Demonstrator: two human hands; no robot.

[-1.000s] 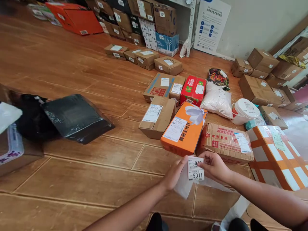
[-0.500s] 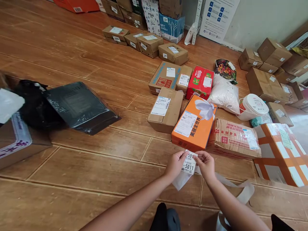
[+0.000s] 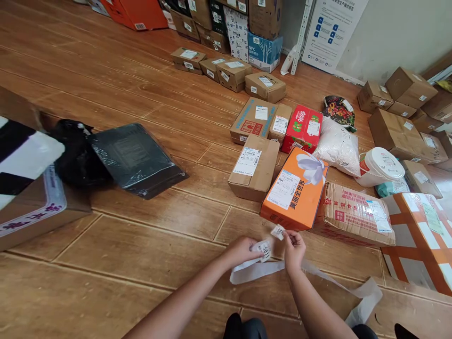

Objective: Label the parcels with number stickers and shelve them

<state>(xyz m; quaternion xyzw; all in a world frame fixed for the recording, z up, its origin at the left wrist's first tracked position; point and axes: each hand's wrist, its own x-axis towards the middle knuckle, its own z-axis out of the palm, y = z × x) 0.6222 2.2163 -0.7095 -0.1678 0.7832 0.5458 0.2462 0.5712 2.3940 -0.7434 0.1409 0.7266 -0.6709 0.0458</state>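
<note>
Fingers point(image 3: 287, 239) of the right hand point(image 3: 295, 252) pinched together on the near-right edge of a loose label point(image 3: 277, 231), head view. Its number is only partly readable. Left hand point(image 3: 241, 251), just beside and lower: thumb and fingers clamped on the label strip point(image 3: 263, 250), printed end poking out past the fingertips. Loose label and strip end sit near each other, not touching.

Handling, my read: label is next to weightless, thin, bendy, probably tacky underneath. Edge or corner pinch is right; a full grip would crease it or stick it to skin. Strip looks slick and floppy; best held close behind the printed end, as now.

Main snag risk: pale backing tail point(image 3: 259, 271) loops below the fingers, passes behind the right wrist and runs off to the right. Can't tell where it meets the floor.

Around the fingers: orange box point(image 3: 300, 188) just beyond the right fingertips, blocking straight ahead. Brown carton point(image 3: 263, 162) beyond and left of that. Red-printed carton point(image 3: 356, 212), creased, right of the fingers; orange-and-white box point(image 3: 420, 240) farther right. White tub point(image 3: 383, 165) beyond those. Black mailer point(image 3: 137, 157) well apart, left.
</note>
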